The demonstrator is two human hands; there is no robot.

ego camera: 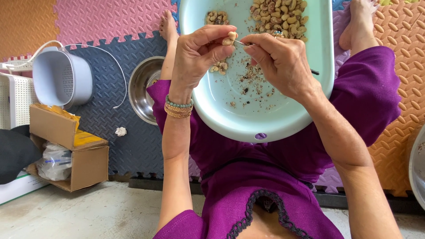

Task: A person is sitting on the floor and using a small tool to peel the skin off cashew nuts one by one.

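Open brown cardboard box (71,152) at my left, on concrete floor by foam mat edge; yellow flap inside; clear plastic bag (54,161) tucked within. White box (17,188) corner beside it.

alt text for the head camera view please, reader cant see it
Seen from above, a seated person's left hand pinches a cashew nut while the right hand works at it with a thin metal pick, over a pale green basin on their lap that holds more cashews and dark bits of skin. A steel bowl and an open cardboard box lie to the left on foam mats.
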